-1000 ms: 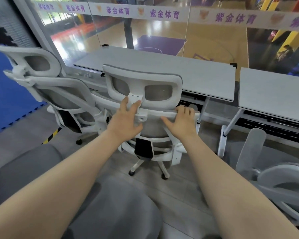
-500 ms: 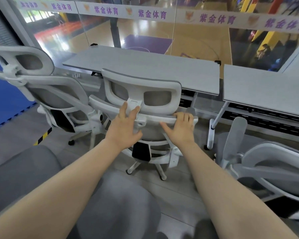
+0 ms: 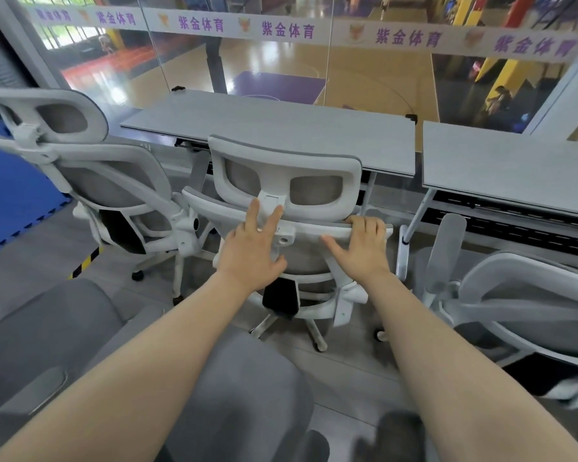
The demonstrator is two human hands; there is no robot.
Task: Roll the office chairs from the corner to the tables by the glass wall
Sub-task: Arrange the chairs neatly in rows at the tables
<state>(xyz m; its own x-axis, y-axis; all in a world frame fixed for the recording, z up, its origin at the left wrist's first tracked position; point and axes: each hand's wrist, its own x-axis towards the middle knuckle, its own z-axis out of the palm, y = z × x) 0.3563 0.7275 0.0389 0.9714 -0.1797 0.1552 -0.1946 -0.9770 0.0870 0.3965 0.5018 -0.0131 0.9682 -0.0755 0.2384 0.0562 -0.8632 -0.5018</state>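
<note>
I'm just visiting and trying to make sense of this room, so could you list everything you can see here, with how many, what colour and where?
Office chairs: three, white frames with grey mesh; middle chair at the left table, left chair beside it, right chair tilted at the right edge.
Tables: two, grey, along the glass; left table, right table.
Glass wall: one, clear, behind the tables, with a white banner lettered in purple.
Floor mat: one, blue, far left.
Hands: two, bare; left hand flat on the middle chair's back, right hand gripping its top edge.

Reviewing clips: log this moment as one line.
stage: pushing chair toward table | left hand: flat on backrest | right hand: gripping top edge
</note>
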